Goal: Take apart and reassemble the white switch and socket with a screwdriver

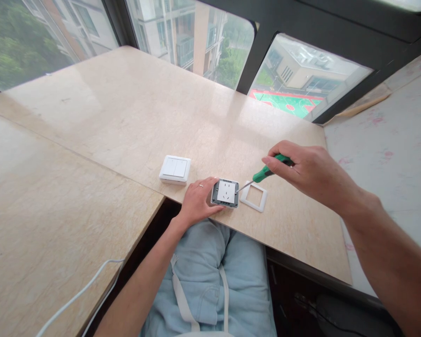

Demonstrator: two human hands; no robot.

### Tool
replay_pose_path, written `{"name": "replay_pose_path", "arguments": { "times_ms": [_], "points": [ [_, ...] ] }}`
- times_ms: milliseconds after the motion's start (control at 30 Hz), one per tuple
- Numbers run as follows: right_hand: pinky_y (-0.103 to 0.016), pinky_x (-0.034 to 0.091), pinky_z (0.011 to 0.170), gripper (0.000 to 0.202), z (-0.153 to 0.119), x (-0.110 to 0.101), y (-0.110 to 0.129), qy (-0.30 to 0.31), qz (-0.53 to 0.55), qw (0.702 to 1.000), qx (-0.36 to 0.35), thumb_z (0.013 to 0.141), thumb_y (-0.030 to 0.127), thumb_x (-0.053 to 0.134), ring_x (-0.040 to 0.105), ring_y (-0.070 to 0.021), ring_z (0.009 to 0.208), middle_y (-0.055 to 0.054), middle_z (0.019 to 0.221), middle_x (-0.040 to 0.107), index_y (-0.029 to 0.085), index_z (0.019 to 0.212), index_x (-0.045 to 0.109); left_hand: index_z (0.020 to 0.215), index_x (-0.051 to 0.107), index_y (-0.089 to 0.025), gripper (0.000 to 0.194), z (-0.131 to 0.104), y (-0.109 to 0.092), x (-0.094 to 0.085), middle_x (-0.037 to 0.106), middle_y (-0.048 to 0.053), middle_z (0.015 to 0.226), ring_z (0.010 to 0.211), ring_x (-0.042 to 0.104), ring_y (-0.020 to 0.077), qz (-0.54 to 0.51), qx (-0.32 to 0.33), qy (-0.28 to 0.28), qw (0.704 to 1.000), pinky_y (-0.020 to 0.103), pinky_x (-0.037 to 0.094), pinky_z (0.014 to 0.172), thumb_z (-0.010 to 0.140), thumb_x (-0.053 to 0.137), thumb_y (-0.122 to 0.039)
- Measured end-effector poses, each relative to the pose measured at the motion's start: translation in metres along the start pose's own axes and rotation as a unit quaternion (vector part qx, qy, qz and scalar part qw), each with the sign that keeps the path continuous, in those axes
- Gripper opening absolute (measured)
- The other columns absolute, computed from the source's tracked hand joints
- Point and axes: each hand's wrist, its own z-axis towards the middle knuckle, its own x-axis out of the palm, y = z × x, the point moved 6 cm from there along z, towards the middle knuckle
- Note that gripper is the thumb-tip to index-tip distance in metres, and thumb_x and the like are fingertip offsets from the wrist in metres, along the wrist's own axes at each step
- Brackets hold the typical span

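Observation:
My left hand (199,200) grips a wall socket (226,192) by its sides near the table's front edge, thumb below and fingers above. The socket has a white face with slots and a bare grey mounting frame around it. In my right hand (301,173) is a screwdriver (263,174) with a green and black handle, held at a slant. Its tip meets the right side of the socket's frame, at a screw spot. A white square cover frame (254,196) lies flat just right of the socket, partly beneath the screwdriver's shaft.
A white double light switch (175,169) on its box sits left of the socket. The marbled tabletop (126,112) runs back to dark-framed windows. A white cable (80,292) crosses the lower left surface. A papered wall (389,164) bounds the right.

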Motion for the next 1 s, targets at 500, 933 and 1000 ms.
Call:
{"name": "replay_pose_path", "arguments": {
  "times_ms": [500,933,1000],
  "points": [
    [-0.033,0.038,0.056,0.027,0.0005,-0.0024,0.0015,-0.010,-0.007,1.000,-0.011,0.098,0.044,0.049,0.054,-0.0182,0.055,-0.002,0.069,0.068,0.025,0.086,0.062,0.144,0.045,-0.029,0.083,0.0002,-0.0003,0.0002,0.055,0.009,0.149,0.134,0.052,0.0324,-0.001,-0.006,0.010,1.000,0.047,0.041,0.109,0.073,0.084,-0.046],
    [-0.032,0.036,0.057,0.026,-0.0001,0.0015,-0.0001,-0.003,-0.003,1.000,-0.010,0.098,0.044,0.050,0.053,-0.0181,0.057,-0.001,0.067,0.065,0.024,0.085,0.062,0.143,0.046,-0.027,0.082,0.0003,-0.0007,-0.0004,0.056,0.009,0.147,0.133,0.053,0.0317,0.002,-0.004,0.008,1.000,0.045,0.041,0.109,0.073,0.084,-0.046],
    [-0.033,0.036,0.057,0.026,0.0001,-0.0005,0.0003,-0.006,-0.003,1.000,-0.011,0.098,0.044,0.050,0.054,-0.0187,0.057,-0.002,0.068,0.067,0.025,0.085,0.062,0.143,0.046,-0.027,0.081,0.0001,-0.0005,-0.0001,0.056,0.009,0.147,0.133,0.053,0.0316,0.002,-0.003,0.007,1.000,0.045,0.041,0.109,0.074,0.084,-0.046]
  ]
}}
